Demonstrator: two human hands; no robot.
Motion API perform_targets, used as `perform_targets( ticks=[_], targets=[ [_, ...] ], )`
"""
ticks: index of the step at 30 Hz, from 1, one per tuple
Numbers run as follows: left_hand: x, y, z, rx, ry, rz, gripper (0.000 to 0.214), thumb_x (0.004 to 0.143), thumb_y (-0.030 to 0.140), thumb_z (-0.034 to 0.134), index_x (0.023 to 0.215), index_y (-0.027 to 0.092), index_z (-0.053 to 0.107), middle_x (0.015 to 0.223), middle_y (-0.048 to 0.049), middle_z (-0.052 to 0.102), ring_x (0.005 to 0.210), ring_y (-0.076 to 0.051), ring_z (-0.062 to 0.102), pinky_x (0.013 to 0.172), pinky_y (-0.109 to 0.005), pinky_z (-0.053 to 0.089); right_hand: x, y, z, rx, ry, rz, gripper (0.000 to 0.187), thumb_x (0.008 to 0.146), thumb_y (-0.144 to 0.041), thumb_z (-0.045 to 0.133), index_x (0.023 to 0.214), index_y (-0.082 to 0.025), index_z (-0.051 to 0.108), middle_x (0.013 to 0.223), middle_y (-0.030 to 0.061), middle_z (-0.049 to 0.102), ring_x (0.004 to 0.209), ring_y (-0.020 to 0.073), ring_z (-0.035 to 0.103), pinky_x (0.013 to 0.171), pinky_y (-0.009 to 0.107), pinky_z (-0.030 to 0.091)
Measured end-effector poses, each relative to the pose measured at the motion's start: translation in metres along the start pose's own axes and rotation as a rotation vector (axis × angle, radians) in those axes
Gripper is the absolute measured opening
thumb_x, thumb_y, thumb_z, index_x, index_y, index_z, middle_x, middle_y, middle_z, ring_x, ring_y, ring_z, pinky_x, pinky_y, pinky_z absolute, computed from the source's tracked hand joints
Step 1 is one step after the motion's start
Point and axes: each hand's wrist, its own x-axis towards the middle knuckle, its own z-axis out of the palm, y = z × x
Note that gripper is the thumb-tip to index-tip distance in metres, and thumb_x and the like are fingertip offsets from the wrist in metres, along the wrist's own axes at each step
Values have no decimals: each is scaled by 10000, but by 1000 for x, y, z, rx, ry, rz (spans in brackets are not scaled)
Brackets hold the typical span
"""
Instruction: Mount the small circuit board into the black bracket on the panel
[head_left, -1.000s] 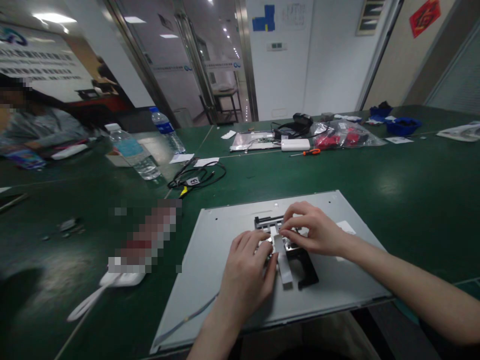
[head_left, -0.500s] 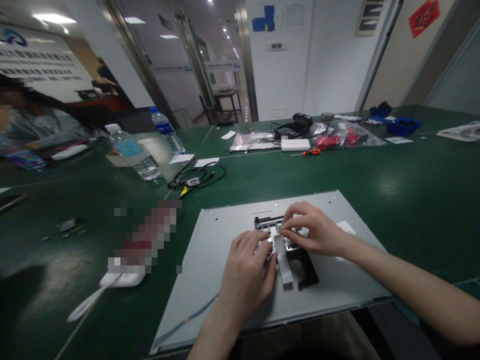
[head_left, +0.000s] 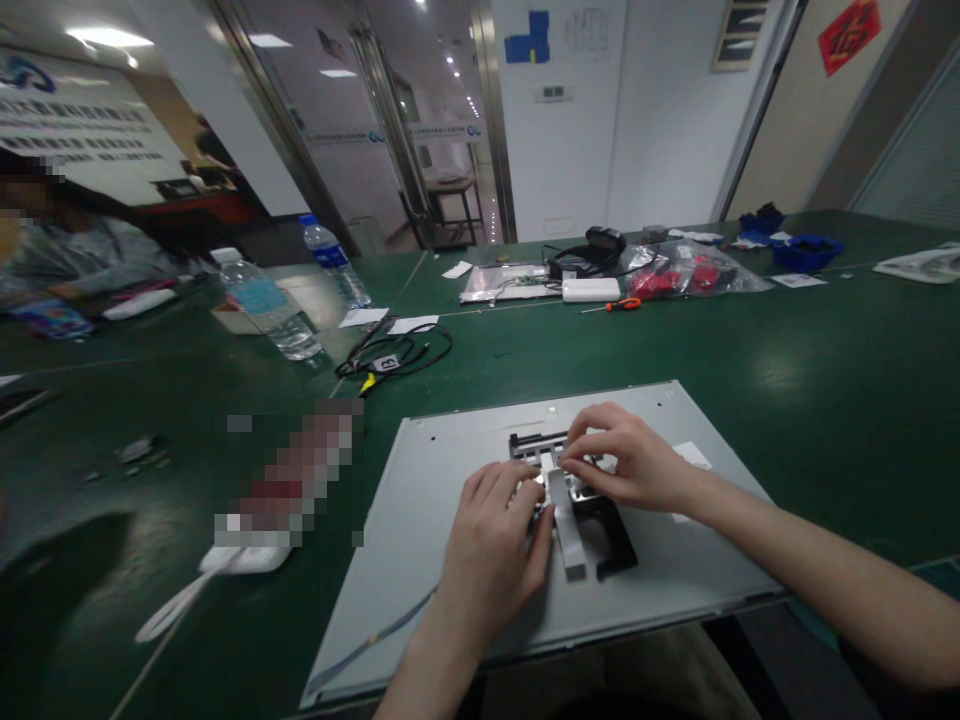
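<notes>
A flat pale ribbon cable (head_left: 570,545) runs down across a black-and-metal mechanism (head_left: 619,535) that lies on a large light-grey panel (head_left: 405,530). My left hand (head_left: 495,530) rests on the mechanism's left side with fingers curled in and the thumb at the cable's left edge. From the right, my right hand (head_left: 622,460) pinches near the cable's upper end, thumb and index finger together. What lies directly under the fingertips is mostly hidden. A thin grey-blue cable (head_left: 390,632) emerges by my left wrist and crosses the panel's lower left.
Left of the panel are a coiled black cable (head_left: 397,350), a water bottle (head_left: 270,305) and a pixelated reddish object (head_left: 292,470). Farther back lie an orange-handled screwdriver (head_left: 622,305), a clear plastic bag (head_left: 697,270) and a blue tray (head_left: 806,253). A person (head_left: 90,240) sits at far left.
Both hands stay at the mechanism and the cable, with barely any finger movement. A dark shadow on the table at lower left has shifted right.
</notes>
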Motion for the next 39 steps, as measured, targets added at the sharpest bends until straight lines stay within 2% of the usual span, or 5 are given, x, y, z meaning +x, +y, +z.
perform_targets(
  ticks=[12, 16, 24, 30, 39],
  targets=[
    [-1, -1, 1, -16, -38, -27, 115, 852, 144, 505, 938, 188, 567, 1062, -74, 590, 1021, -242, 520, 921, -463, 409, 0, 3, 2, -76, 5, -6, 184, 895, -283, 538, 798, -197, 668, 840, 43, 642, 802, 166, 563, 763, 342, 405],
    [0, -2, -1, -7, -21, -53, 129, 844, 174, 530, 970, 194, 550, 1042, -69, 594, 998, -247, 529, 905, -466, 411, -1, 12, -3, -161, -22, 76, 198, 907, -268, 501, 1016, -201, 653, 964, 74, 662, 895, 197, 596, 798, 361, 458],
    [-6, -8, 3, -13, -15, -159, 306, 902, 313, 469, 1165, 157, 461, 1174, -123, 552, 1090, -278, 507, 943, -477, 405, -70, 47, -3, -482, -110, 418, 628, 933, -457, 382, 1374, -10, 386, 1306, 276, 496, 1197, 365, 497, 974, 531, 422],
    [-12, -10, 14, 37, -120, -261, 488, 928, 425, 397, 1324, 144, 352, 1336, -155, 461, 1283, -332, 373, 1042, -542, 315, -109, 55, 10, -451, -238, 503, 735, 921, -588, 275, 1477, -114, 198, 1535, 133, 154, 1406, 304, 145, 1139, 473, 213],
    [-16, -16, 14, 42, -176, -287, 555, 921, 475, 399, 1374, 169, 302, 1397, -157, 401, 1315, -352, 340, 1053, -574, 292, -95, 68, 13, -402, -251, 499, 738, 917, -598, 269, 1486, -142, 155, 1545, 108, 100, 1414, 287, 105, 1155, 441, 163]
  ],
)
